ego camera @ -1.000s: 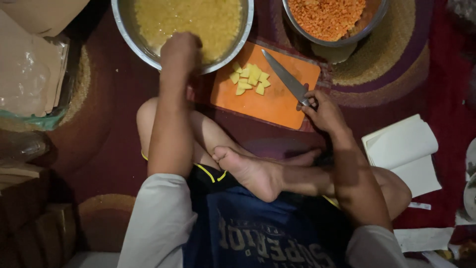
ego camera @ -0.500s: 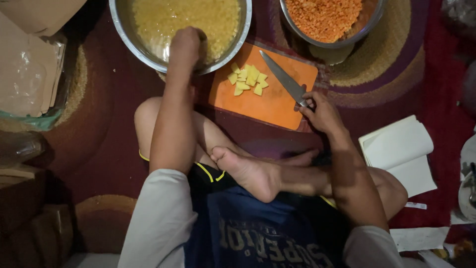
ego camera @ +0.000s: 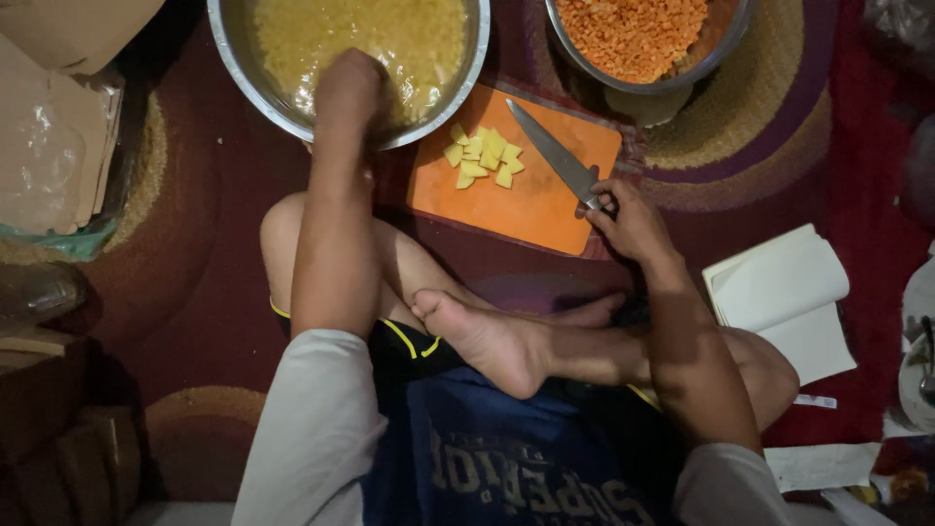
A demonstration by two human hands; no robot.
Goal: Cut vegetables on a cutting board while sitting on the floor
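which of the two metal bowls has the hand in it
The left hand is in the metal bowl of pale yellow bits, left of the orange cutting board. The other bowl holds orange-red bits and is untouched.

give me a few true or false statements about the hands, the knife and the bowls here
1. The left hand is inside the big metal bowl of yellow pieces. True.
2. The right hand holds the knife by its handle. True.
3. The knife blade lies inside the bowl of orange pieces. False: the blade lies over the orange cutting board.
4. The yellow cubes sit in a heap on the cutting board. True.
5. The left hand has its grip on the open notebook. False: the notebook lies untouched on the rug, off to the person's right.
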